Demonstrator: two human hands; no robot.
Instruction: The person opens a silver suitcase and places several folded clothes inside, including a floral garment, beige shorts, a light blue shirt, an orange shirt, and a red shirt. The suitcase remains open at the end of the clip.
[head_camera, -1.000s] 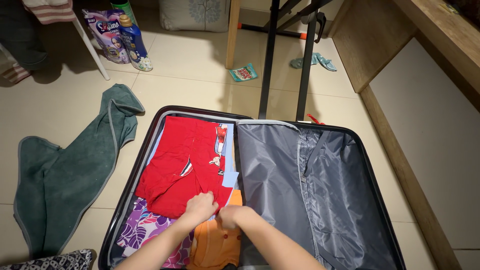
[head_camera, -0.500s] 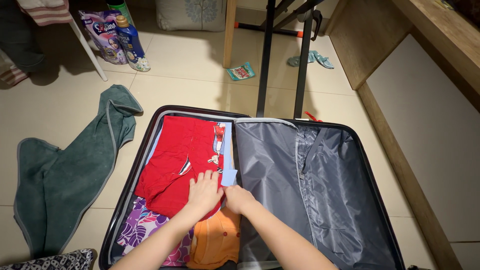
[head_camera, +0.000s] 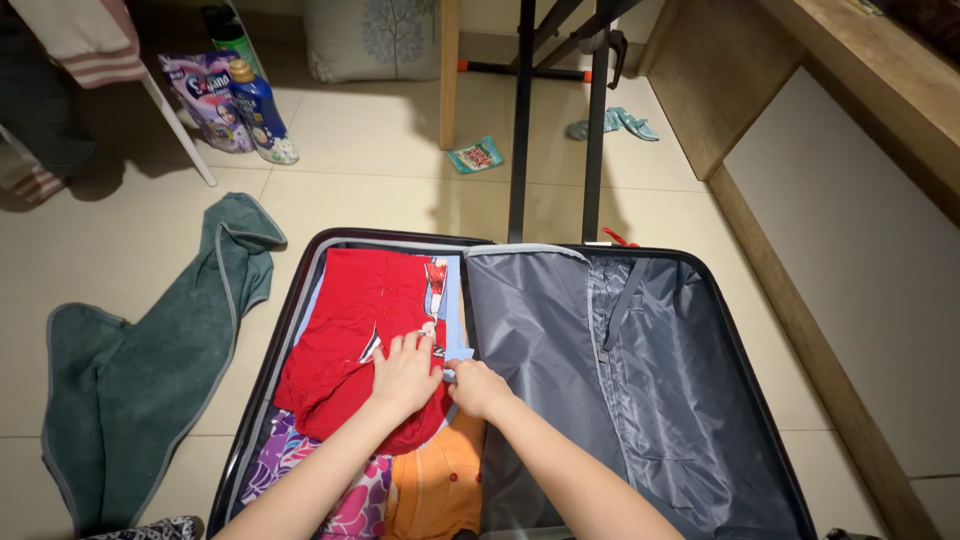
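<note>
An open black suitcase (head_camera: 735, 330) lies on the tiled floor. Its left half holds a red garment (head_camera: 350, 320) on top, light blue cloth (head_camera: 453, 318) beside it, a purple floral garment (head_camera: 305, 470) and an orange garment (head_camera: 440, 485) nearer me. My left hand (head_camera: 403, 373) lies flat on the red garment's near right part, fingers spread. My right hand (head_camera: 478, 387) is right next to it, its fingers pinching the edge of the light blue cloth at the suitcase's middle. The right half shows grey lining (head_camera: 620, 380).
A dark green towel (head_camera: 150, 360) lies on the floor left of the suitcase. Detergent pouch and bottle (head_camera: 240, 100) stand at the back left. A black metal stand (head_camera: 555, 120), a wooden leg (head_camera: 447, 70), a small sachet (head_camera: 476, 156) and a wooden frame (head_camera: 800, 290) are behind and right.
Both hands slid away from me across the red garment, from its near edge toward its middle. The left hand went from gripping to lying flat. The view shifted slightly.
</note>
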